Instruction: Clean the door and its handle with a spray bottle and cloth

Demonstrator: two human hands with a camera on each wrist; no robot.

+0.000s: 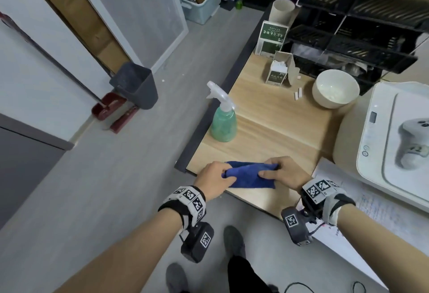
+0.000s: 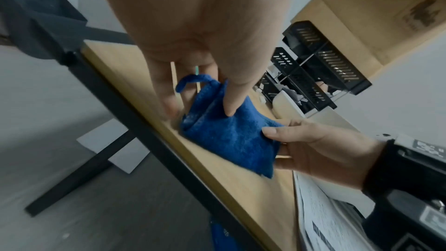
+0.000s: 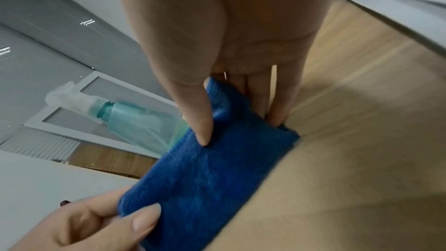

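We hold a folded blue microfibre cloth [image 1: 250,176] between both hands at the near edge of the light wooden bench [image 1: 274,127]. Our left hand [image 1: 216,177] pinches the cloth's left end, thumb on top and fingers curled beneath; the left wrist view shows a small loop of fabric sticking up beside the thumb [image 2: 229,100]. Our right hand [image 1: 285,172] grips the right end, its thumb [image 3: 200,117] pressed down on the upper face while the other fingers sit behind the fold. The cloth lies low over the wood; we cannot tell whether its underside touches the surface.

The translucent green plastic spray bottle [image 1: 223,121] with its white trigger head stands upright on the bench near the left edge, beyond the cloth and apart from both hands.

Farther back on the bench sit a cream ceramic bowl [image 1: 335,91], an opened small green-and-white carton [image 1: 279,69] with two short white sticks [image 1: 298,94] lying beside it, and a black slotted plastic organiser [image 1: 352,35]. A white appliance [image 1: 376,144] with a pale controller on its lid stands at the right. On the grey floor to the left are a dark grey bin [image 1: 135,85] and a red dustpan [image 1: 109,107].
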